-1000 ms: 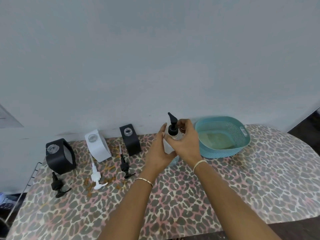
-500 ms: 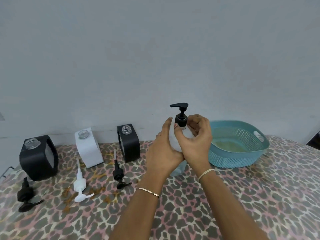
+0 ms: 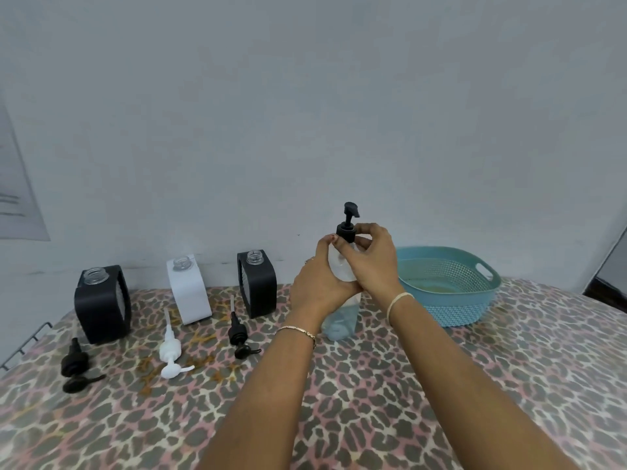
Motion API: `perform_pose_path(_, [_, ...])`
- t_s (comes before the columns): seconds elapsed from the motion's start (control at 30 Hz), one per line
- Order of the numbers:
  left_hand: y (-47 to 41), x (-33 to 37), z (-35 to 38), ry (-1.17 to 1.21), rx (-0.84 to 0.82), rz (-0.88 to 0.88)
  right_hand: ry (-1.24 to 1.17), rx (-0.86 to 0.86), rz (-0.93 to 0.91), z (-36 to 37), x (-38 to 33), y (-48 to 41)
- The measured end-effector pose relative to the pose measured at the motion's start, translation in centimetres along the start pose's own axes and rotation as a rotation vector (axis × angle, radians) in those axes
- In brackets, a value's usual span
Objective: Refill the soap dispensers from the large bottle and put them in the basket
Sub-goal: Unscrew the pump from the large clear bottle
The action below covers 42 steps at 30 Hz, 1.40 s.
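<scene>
The large clear bottle point(image 3: 340, 318) stands on the table with pale blue liquid in its lower part. My left hand point(image 3: 317, 286) wraps around its body. My right hand point(image 3: 371, 262) pinches the collar of its black pump point(image 3: 347, 222) at the neck. Three open dispensers stand along the wall: a black one point(image 3: 101, 305) at left, a white one point(image 3: 188, 290), and a second black one point(image 3: 258, 283). In front of each lies its removed pump: black point(image 3: 74, 368), white point(image 3: 171, 351), black point(image 3: 239, 335). The teal basket point(image 3: 448, 283) sits to the right, behind my right wrist.
The table point(image 3: 373, 401) has a leopard-print cover. A plain grey wall runs right behind the dispensers. A wire rack edge point(image 3: 23, 344) shows at the far left, and the table's right edge drops off toward a dark floor.
The pump head on the large bottle has turned under my right fingers, its spout now pointing right. My head has shifted, so the whole scene sits differently in view. Dispensers and loose pumps have not moved.
</scene>
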<state>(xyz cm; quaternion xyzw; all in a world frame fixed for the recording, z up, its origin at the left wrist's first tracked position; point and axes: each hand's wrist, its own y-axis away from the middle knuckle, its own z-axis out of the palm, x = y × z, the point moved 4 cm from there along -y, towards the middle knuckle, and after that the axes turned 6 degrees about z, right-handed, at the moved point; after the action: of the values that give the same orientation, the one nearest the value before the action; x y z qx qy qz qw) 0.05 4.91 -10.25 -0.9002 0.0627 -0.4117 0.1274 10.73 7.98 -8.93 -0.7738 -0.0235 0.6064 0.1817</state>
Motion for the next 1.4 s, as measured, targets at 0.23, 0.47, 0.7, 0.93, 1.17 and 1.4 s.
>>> perform_pose_path(0.23, [0.4,-0.1,-0.1,0.022,0.008,-0.003,-0.195,-0.062,0.084,-1.2,0.4,0.9])
perform_pose_path(0.47, [0.2,-0.2,0.0,0.02,0.005,0.0,-0.183,0.003,0.072,-1.6,0.9,0.7])
perform_pose_path(0.7, [0.2,-0.5,0.2,-0.009,-0.027,-0.06,0.044,-0.039,-0.005,0.6,-1.1,0.1])
perform_pose_path(0.93, [-0.5,-1.3,0.6,-0.036,-0.012,-0.018,-0.063,-0.093,0.058,-0.5,-0.8,-1.0])
perform_pose_path(1.17, [-0.7,-1.6,0.5,-0.011,0.0,0.01,-0.105,-0.184,0.066,-0.7,-1.1,-0.4])
perform_pose_path(1.4, [-0.8,-1.6,0.7,-0.009,-0.033,-0.005,-0.093,-0.146,-0.013,-1.2,-3.0,-0.3])
